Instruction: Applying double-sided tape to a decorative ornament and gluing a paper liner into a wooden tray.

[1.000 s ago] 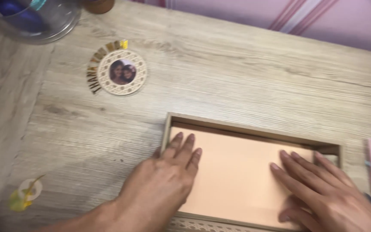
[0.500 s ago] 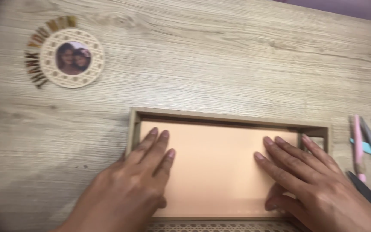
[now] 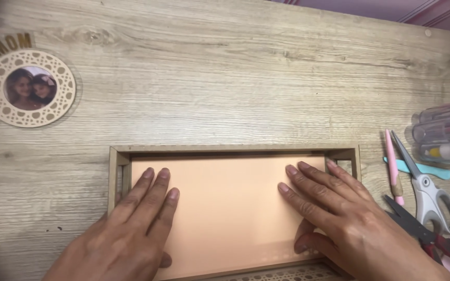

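A shallow wooden tray [image 3: 234,150] lies on the wooden table [image 3: 225,78], close to the near edge, with a peach sheet [image 3: 225,208] covering its floor from wall to wall. Both hands press flat on that sheet.

The left hand [image 3: 126,234] rests on the sheet's left part, fingers [image 3: 158,192] straight and close together, pointing toward the tray's far wall; its outer edge lies over the tray's left wall. It grips nothing, only pushing down with the palm side.

The right hand [image 3: 345,224] lies on the sheet's right part, fingers fanned a little and angled toward the tray's far left, with the thumb tucked low near the tray's near wall. It too is flat and open on the paper, pinching nothing. Bare sheet shows between the two hands.

Right of the tray, just beside its right wall, lie a pink pen [image 3: 391,161] and a pale blue tool [image 3: 433,170], then white-handled scissors [image 3: 428,192] and red-handled scissors [image 3: 433,239], partly under the right wrist. Farther right of the tray sits a clear case of markers [image 3: 444,130]. Well to the far left of the tray lies a round wooden photo frame [image 3: 29,88] with a pierced rim. A strip of woven cane [image 3: 292,273] shows at the tray's near side.
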